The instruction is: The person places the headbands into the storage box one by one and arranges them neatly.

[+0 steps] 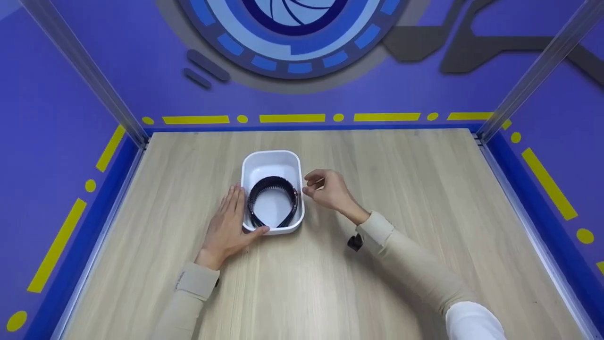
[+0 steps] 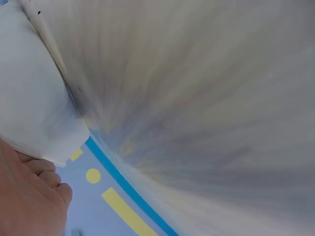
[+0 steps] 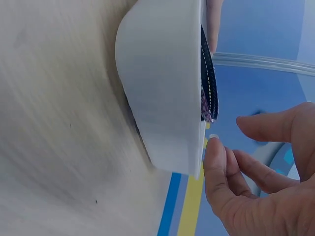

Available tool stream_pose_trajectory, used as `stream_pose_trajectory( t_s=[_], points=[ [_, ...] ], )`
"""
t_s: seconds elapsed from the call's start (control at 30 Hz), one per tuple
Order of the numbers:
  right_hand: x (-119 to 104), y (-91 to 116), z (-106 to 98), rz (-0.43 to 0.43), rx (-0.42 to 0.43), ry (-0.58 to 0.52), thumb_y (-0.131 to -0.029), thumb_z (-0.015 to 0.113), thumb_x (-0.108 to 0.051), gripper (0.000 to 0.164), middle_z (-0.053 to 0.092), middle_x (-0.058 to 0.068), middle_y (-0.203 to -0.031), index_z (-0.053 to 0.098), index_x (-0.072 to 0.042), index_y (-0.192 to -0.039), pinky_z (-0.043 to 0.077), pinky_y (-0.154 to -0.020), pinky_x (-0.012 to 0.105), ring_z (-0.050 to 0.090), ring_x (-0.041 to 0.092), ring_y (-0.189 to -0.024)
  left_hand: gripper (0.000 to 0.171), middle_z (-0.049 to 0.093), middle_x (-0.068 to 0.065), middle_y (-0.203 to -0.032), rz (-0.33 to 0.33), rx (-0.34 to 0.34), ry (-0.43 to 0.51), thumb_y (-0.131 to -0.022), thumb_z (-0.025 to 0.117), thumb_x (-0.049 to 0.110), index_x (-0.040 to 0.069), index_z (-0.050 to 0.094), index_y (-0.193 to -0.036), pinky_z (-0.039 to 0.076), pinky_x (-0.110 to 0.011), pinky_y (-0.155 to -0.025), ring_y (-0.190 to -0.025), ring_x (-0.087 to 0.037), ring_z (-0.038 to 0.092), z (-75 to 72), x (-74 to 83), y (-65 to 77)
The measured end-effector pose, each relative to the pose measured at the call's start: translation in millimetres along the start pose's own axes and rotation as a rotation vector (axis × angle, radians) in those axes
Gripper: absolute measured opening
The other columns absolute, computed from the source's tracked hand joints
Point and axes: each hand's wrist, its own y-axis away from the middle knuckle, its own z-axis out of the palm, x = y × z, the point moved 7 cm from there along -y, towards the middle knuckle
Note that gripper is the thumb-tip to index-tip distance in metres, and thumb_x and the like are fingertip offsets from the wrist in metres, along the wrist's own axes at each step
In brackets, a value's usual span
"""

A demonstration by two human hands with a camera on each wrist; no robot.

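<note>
A white rectangular tub [image 1: 270, 161] with rounded corners stands on the wooden table. Inside it lies a black headband [image 1: 272, 181] with small comb teeth along its inner edge, its ends toward the near wall. My left hand [image 1: 226, 232] rests against the tub's left side, fingers straight along the wall and thumb at the near rim. Just off the right rim, my right hand [image 1: 331, 191] holds nothing, its fingers loosely bent. In the right wrist view, part of the headband [image 3: 210, 91] shows above the rim, close to the thumb and fingertips.
The light wooden table [image 1: 424, 189] spreads around the tub. Blue panels [image 1: 292, 101] with yellow marks wall in its back and sides, and metal posts [image 1: 89, 71] stand at the back corners. A small dark device [image 1: 355, 242] sits under the right wrist strap.
</note>
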Motion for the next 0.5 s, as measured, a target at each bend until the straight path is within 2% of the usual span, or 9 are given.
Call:
stream_pose_trajectory(
  t_s=[0.23,0.5],
  points=[
    [5.4,3.4,-30.1,0.018,0.013,0.066,-0.092,0.078,-0.009,0.023,0.077,0.014,-0.101,0.077,0.000,-0.113,0.065,-0.083,0.038,0.075,0.027,-0.092,0.124,0.022,-0.024,-0.176,-0.017,-0.022,-0.043,-0.087,0.066,0.080,-0.004,0.021,-0.168,0.019,-0.050,-0.136,-0.165,-0.038,0.018,-6.0,-2.0,1.5],
    [14.0,8.6,-70.4,-0.011,0.036,0.106,-0.096,0.078,-0.013,0.027,0.076,0.015,-0.107,0.076,-0.001,-0.120,0.064,-0.091,0.044,0.073,0.029,-0.099,0.114,0.034,-0.022,-0.172,-0.045,-0.035,-0.088,-0.089,0.062,0.081,-0.001,0.035,-0.165,0.023,-0.055,-0.135,-0.164,-0.040,0.021,-24.0,-4.6,-1.3]
  ],
)
